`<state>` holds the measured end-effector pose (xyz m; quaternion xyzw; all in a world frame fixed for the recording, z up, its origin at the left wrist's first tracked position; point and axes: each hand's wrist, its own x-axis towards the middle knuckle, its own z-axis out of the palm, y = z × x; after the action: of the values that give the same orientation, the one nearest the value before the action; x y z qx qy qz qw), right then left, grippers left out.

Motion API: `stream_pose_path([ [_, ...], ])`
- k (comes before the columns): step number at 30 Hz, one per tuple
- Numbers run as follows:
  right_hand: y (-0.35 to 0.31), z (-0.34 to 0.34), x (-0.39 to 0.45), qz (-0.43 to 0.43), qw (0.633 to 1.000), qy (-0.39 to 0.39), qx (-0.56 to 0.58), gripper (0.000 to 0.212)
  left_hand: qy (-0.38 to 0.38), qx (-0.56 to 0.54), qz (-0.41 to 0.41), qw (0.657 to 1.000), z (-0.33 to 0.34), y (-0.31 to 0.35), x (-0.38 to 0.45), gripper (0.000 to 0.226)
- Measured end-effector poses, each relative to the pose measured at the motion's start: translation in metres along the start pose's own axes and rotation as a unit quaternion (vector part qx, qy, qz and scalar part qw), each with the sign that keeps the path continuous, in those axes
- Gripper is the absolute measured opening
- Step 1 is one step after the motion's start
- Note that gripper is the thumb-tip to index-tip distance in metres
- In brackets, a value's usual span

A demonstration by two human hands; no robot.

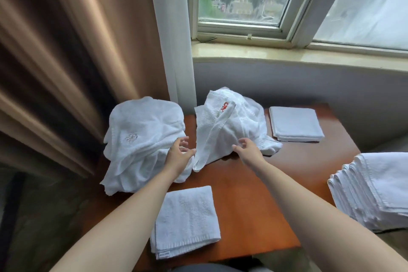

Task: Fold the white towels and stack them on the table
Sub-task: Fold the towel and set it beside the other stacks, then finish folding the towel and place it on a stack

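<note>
On the reddish wooden table [247,185] lie two crumpled heaps of white towels: one at the left edge [141,137] with a pale embroidered mark, one at the back middle [229,123] with red lettering. My left hand [178,152] hovers between the heaps with fingers spread, empty. My right hand [247,149] is at the front of the middle heap, fingers apart, touching or just short of the cloth. A folded white towel [187,218] lies near the front edge, another folded towel [295,123] at the back right.
A tall stack of folded white towels [375,192] sits at the right, beside the table. Brown curtains [66,62] and a white sheer hang at the left. A windowsill [287,53] and grey wall stand behind the table.
</note>
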<state>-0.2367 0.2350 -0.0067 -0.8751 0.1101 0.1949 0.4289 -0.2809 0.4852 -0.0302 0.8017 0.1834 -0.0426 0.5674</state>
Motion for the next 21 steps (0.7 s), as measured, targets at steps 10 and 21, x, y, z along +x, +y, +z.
stream_pose_path([
  [10, -0.008, -0.026, 0.058, -0.006, 0.999, 0.024, 0.041, 0.049, 0.005, 0.028, 0.015, 0.999, 0.041, 0.025, 0.048, 0.024],
  [21, -0.006, -0.044, 0.153, -0.014, 0.997, 0.024, 0.07, 0.048, 0.085, 0.143, 0.059, 0.984, 0.113, 0.055, 0.108, 0.037],
])
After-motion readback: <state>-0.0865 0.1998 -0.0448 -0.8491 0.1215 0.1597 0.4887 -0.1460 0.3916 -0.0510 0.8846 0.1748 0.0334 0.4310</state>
